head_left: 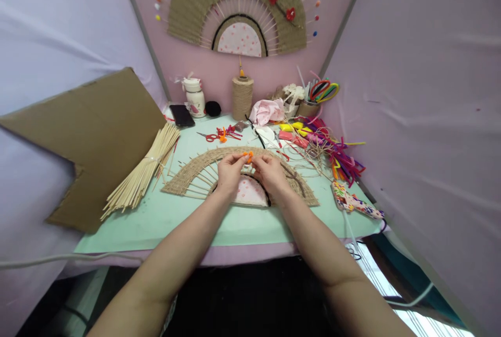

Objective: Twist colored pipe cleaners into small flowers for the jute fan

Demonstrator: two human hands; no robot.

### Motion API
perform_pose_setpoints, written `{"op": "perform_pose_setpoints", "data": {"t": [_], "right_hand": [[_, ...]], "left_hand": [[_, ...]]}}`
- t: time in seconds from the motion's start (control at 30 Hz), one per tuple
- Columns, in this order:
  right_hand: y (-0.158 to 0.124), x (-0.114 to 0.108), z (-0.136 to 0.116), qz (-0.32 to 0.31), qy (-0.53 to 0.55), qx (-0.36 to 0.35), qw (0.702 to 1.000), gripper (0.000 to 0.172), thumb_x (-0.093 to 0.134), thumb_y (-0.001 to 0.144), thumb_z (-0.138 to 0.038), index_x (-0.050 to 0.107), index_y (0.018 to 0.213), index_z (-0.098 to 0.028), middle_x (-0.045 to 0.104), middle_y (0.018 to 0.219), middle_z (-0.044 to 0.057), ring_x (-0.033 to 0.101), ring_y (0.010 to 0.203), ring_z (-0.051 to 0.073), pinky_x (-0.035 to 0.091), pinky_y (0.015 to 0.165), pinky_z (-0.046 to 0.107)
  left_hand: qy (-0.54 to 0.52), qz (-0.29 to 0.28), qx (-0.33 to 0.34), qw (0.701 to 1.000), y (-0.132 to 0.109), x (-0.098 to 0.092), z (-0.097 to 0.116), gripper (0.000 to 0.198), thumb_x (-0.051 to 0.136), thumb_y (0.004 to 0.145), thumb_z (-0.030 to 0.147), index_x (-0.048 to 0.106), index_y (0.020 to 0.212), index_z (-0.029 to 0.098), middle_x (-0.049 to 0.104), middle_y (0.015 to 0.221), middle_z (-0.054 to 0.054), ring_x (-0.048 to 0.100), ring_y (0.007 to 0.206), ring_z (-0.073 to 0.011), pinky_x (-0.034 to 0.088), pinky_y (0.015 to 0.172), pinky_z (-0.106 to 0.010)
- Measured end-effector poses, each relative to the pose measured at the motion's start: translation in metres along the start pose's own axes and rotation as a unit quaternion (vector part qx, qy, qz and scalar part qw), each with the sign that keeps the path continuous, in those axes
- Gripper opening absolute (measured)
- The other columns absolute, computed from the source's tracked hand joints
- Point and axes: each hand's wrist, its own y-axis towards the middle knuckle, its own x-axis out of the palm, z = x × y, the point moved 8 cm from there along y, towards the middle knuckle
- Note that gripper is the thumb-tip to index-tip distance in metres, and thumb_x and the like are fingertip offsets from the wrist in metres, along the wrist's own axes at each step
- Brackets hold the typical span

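A half-round woven jute fan [195, 170] with thin wooden spokes and a pink patterned centre [248, 193] lies on the green table [164, 222]. Both my hands hover over its middle. My left hand [230, 170] and my right hand [270, 171] are pinched together on a small orange pipe-cleaner piece [248, 155] held between their fingertips just above the weave.
A bundle of wooden sticks [143, 172] and a brown cardboard sheet [90, 133] lie left. Red scissors [209, 136], a twine spool [242, 97], a phone [182, 115], a cup [194, 98], coloured pipe cleaners [336, 152] and a glue gun [352, 201] sit behind and right. A finished fan [238, 8] hangs on the wall.
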Motion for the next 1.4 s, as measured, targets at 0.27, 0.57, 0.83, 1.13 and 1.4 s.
{"op": "perform_pose_setpoints", "data": {"t": [0.27, 0.57, 0.83, 1.13, 1.4], "right_hand": [[-0.001, -0.016, -0.026, 0.024, -0.105, -0.128, 0.986, 0.023, 0.060, 0.074, -0.040, 0.062, 0.074, -0.017, 0.060, 0.067, 0.000, 0.054, 0.063, 0.012, 0.045, 0.060, 0.026], [0.002, -0.011, -0.016, -0.047, -0.019, -0.061, 0.997, 0.025, 0.060, 0.077, -0.042, 0.063, 0.084, -0.019, 0.067, 0.077, 0.002, 0.064, 0.070, 0.014, 0.052, 0.068, 0.028], [0.003, -0.013, -0.021, -0.058, -0.080, -0.126, 0.987, 0.019, 0.065, 0.074, -0.034, 0.066, 0.084, -0.018, 0.070, 0.083, 0.003, 0.065, 0.078, 0.017, 0.050, 0.076, 0.031], [0.002, -0.010, -0.019, -0.016, -0.064, -0.110, 0.992, 0.016, 0.059, 0.075, -0.031, 0.066, 0.079, -0.017, 0.068, 0.077, 0.002, 0.059, 0.069, 0.015, 0.048, 0.067, 0.028], [-0.023, -0.007, -0.051, 0.056, -0.232, -0.315, 0.918, 0.016, 0.052, 0.085, -0.027, 0.066, 0.084, -0.020, 0.070, 0.084, 0.005, 0.063, 0.080, 0.018, 0.049, 0.078, 0.033]], "left_hand": [[0.041, -0.017, 0.020, 0.999, 0.002, -0.001, 0.006, 0.020, 0.073, 0.061, 0.028, 0.064, 0.070, 0.014, 0.066, 0.068, -0.002, 0.059, 0.065, -0.0119, 0.047, 0.068, -0.027], [0.152, -0.049, 0.110, 0.981, -0.003, 0.005, 0.014, 0.016, 0.066, 0.070, 0.028, 0.068, 0.077, 0.014, 0.069, 0.079, -0.006, 0.062, 0.072, -0.0149, 0.047, 0.072, -0.028], [0.157, -0.070, 0.092, 0.981, -0.004, 0.008, 0.012, 0.015, 0.066, 0.071, 0.027, 0.069, 0.078, 0.014, 0.069, 0.078, -0.005, 0.061, 0.072, -0.0146, 0.046, 0.072, -0.027], [0.236, -0.052, 0.176, 0.954, -0.011, 0.010, 0.027, 0.013, 0.061, 0.077, 0.025, 0.070, 0.081, 0.017, 0.070, 0.081, -0.004, 0.059, 0.073, -0.0147, 0.043, 0.068, -0.026], [0.259, -0.050, 0.207, 0.942, -0.014, 0.011, 0.033, 0.015, 0.060, 0.078, 0.026, 0.070, 0.086, 0.017, 0.070, 0.085, -0.006, 0.061, 0.076, -0.0158, 0.046, 0.073, -0.028]]}}
